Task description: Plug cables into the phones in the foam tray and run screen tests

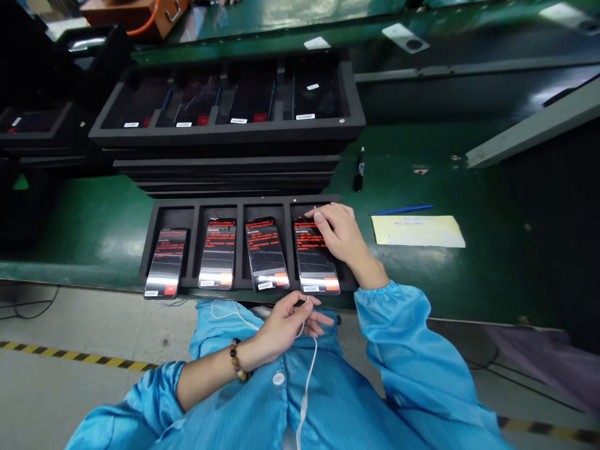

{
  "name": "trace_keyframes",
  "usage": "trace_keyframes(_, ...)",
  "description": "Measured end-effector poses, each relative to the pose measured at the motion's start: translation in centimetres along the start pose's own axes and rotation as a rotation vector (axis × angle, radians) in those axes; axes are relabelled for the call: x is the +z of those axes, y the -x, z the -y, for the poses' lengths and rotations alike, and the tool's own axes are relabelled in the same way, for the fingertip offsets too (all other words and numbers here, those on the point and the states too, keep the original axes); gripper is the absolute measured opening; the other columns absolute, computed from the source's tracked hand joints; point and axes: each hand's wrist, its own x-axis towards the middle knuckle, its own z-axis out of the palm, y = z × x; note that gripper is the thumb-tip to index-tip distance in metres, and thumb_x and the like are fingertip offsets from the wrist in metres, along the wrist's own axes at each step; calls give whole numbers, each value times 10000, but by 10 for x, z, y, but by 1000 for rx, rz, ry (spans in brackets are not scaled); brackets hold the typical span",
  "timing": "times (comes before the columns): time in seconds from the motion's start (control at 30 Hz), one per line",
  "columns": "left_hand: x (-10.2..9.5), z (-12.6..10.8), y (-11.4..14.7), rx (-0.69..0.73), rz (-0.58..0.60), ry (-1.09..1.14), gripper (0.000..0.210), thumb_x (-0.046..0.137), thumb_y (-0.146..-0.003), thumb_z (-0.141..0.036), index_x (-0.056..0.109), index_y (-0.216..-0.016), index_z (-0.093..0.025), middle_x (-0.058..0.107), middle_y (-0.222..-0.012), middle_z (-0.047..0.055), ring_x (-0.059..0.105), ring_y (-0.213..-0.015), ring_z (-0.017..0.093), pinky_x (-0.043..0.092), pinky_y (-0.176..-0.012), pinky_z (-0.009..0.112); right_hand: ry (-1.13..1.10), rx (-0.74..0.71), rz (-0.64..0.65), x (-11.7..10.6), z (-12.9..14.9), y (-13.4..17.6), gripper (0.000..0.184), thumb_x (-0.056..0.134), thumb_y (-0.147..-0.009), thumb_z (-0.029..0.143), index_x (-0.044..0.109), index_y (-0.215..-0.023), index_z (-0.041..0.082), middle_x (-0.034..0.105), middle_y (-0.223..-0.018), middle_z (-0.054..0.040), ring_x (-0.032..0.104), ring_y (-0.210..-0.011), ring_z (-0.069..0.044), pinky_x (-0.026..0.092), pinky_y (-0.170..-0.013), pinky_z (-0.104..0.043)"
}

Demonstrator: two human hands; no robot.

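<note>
Between the thumb and forefinger of my left hand (293, 322) is the end of a thin white cable (309, 375), close to the bottom edge of the rightmost smartphone (315, 259). Whether the plug touches the phone, I cannot tell. My right hand (342, 234) is closed over the top right end of that same phone, thumb and forefinger together at its upper edge. The black foam tray (240, 250) also carries a tilted smartphone (266, 253), another smartphone (218, 253) and a leftmost smartphone (166, 262) overhanging the front rim. All their screens show red text.
Behind stands a stack of black foam trays (225, 134) with phones in the top one. A black marker (359, 170), a blue pen (403, 209) and a yellow paper slip (419, 231) lie to the right on the green table (422, 275). More trays (42, 140) stand left.
</note>
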Motion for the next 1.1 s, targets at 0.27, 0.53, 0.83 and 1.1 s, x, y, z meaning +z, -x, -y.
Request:
trace_keyframes(0.27,9,-1,-8,10,-58,38,787,907,-722,-797,805,-1057,-93,840,-1098,206,743,-850,211,523,-817,323,2,83,-3,-4,5,2,585,298,-1127,699,681,-1003,276,778,-1039,-81,678,-1011,-301,460,-1039,-517)
trace_keyframes(0.53,7,-6,-9,-34,-135,19,742,1006,-610,-727,860,-982,-102,847,-971,151,676,-722,128,462,-687,247,-10,73,37,-7,6,9,503,411,-1096,700,668,-1138,270,770,-1149,-107,683,-1124,-332,444,-1139,-582)
trace_keyframes(0.83,2,-7,-10,-65,-93,58,754,1035,-567,-700,834,-949,-82,825,-928,138,669,-722,134,485,-738,274,66,-9,461,-29,-1,34,1177,861,-777,757,308,-1724,330,355,-1793,-180,297,-1669,-471,154,-1331,-794)
trace_keyframes(1.1,0,-11,-7,-50,-36,16,762,992,-644,-727,829,-1053,-105,819,-974,133,697,-772,173,497,-779,307,24,33,310,-24,9,36,751,554,-1070,651,282,-1714,377,409,-1782,-126,369,-1658,-374,183,-1354,-746)
